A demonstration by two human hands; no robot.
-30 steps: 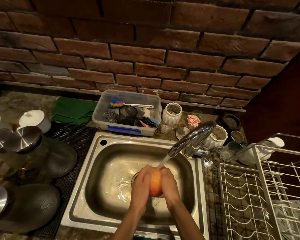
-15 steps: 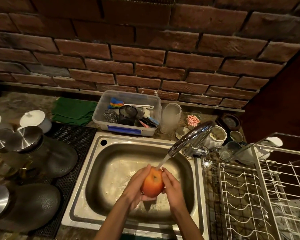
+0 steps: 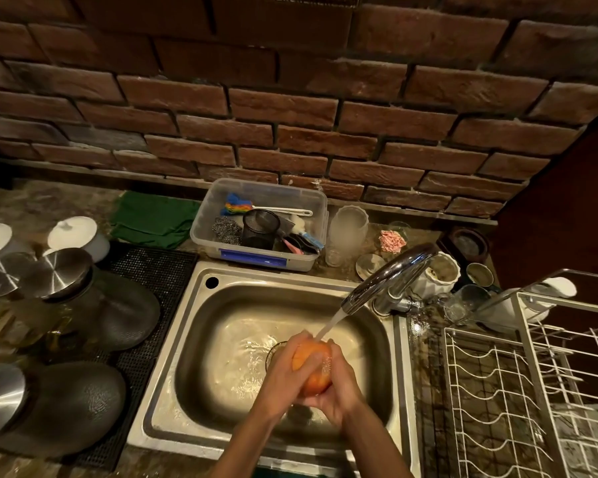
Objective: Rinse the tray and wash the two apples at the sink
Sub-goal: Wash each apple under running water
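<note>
An orange-red apple (image 3: 310,365) is held over the steel sink (image 3: 201,343), under the water running from the chrome tap (image 3: 390,277). My left hand (image 3: 289,376) wraps round its left side, fingers curled over the top. My right hand (image 3: 339,388) cups it from the right and below. Both hands grip the apple together. No tray and no second apple show in this view.
A clear plastic box (image 3: 259,224) of brushes and scourers stands behind the sink. Dark pots with steel lids (image 3: 56,274) sit on a black mat at the left. A white wire dish rack (image 3: 532,384) fills the right. Cups and jars crowd round the tap base.
The apple has been turned between my hands under the stream; my left hand's fingers now lie over its top, and both hands sit a little further right.
</note>
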